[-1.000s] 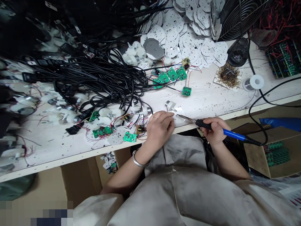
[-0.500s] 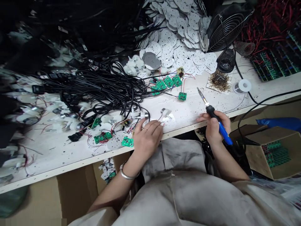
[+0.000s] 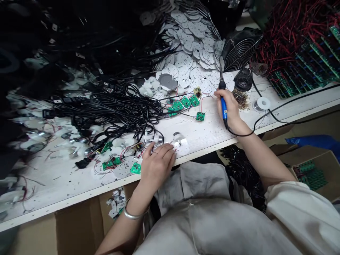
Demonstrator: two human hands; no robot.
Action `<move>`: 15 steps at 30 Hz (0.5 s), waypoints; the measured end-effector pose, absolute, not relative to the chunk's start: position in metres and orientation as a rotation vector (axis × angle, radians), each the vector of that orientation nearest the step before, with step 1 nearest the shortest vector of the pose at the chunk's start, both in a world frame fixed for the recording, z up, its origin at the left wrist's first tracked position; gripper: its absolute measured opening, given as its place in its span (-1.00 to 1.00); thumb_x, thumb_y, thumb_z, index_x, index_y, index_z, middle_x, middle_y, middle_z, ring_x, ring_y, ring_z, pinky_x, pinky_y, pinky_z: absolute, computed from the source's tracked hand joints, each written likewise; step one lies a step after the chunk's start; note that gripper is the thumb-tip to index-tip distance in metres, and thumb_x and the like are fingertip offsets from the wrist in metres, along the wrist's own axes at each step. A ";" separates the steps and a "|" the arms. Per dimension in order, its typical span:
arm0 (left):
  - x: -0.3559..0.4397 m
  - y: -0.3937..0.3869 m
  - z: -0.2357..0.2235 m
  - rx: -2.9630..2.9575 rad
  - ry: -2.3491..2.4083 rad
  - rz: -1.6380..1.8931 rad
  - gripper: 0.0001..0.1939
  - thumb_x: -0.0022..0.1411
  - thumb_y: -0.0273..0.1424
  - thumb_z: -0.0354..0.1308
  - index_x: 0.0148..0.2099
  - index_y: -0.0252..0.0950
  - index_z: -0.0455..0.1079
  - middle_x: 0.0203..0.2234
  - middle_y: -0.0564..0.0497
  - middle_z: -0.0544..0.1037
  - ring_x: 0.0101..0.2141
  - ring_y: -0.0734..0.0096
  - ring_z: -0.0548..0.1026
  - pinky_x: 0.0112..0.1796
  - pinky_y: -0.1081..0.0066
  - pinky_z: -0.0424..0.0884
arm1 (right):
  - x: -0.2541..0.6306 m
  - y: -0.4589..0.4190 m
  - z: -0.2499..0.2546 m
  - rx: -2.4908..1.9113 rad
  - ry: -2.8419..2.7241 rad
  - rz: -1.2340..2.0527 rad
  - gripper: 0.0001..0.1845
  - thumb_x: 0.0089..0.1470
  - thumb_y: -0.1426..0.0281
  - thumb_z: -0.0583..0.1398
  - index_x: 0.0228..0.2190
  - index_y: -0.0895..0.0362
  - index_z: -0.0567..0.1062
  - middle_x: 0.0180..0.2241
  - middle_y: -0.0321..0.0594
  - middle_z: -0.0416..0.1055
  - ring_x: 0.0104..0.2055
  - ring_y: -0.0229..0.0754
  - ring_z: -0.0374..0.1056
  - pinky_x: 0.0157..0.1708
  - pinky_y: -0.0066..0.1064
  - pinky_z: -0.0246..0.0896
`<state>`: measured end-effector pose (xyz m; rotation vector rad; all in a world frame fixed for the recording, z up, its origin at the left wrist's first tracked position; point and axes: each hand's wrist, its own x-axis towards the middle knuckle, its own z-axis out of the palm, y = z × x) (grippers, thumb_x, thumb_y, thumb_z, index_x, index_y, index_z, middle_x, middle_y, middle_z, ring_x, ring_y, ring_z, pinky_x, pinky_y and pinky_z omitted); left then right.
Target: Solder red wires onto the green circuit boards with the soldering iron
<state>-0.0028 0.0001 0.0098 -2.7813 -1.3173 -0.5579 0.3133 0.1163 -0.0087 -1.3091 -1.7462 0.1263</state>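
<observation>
Soldering iron (image 3: pixel 224 108) with a blue handle and black grip, held tip-up over the white wooden bench (image 3: pixel 212 138), its thin metal tip pointing away from me and its cord curling down past the wrist. Right hand (image 3: pixel 230 109) is closed around the handle, pen-style. Left of the iron, the left hand (image 3: pixel 156 166) sits with its fingers loosely curled over thin red wires, right beside a small motor on a white plate (image 3: pixel 179 140), but can't tell if it's actually pinching anything. Green circuit boards (image 3: pixel 200 116) lie just left of the iron, a tangle of black power cords (image 3: pixel 114 109) further left, white perforated plates (image 3: pixel 186 60) behind it, and a solder spool (image 3: pixel 262 103) to its right.
</observation>
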 end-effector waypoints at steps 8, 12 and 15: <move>0.007 -0.004 0.018 -2.741 -1.359 -0.723 -0.93 0.34 -0.46 0.14 -0.14 -0.27 0.43 -0.15 -0.06 0.62 -0.14 0.25 0.57 0.11 0.10 0.31 | 0.314 0.113 -0.020 -1.411 -2.031 0.284 -0.51 0.12 0.51 0.03 0.07 -0.02 0.32 0.05 -0.17 0.38 -0.07 -0.06 0.42 -0.12 -0.23 0.40; 0.067 0.017 0.024 -2.692 -1.394 -0.839 -0.82 0.35 -0.37 0.13 -0.05 -0.32 0.44 -0.08 -0.12 0.59 -0.02 0.22 0.52 0.12 0.21 0.32 | 0.313 0.080 -0.015 -1.385 -1.941 0.318 -0.52 0.09 0.50 0.06 0.06 -0.01 0.31 0.06 -0.15 0.38 -0.14 -0.11 0.46 -0.17 -0.25 0.41; 0.117 0.046 0.022 -2.703 -1.604 -0.603 -0.54 0.37 -0.25 0.12 0.18 -0.45 0.34 0.12 -0.29 0.47 0.15 0.03 0.40 0.21 0.08 0.21 | 0.311 0.061 -0.013 -1.379 -1.848 0.291 -0.54 0.12 0.50 0.06 0.06 -0.02 0.30 0.07 -0.14 0.37 -0.14 -0.15 0.47 -0.15 -0.27 0.42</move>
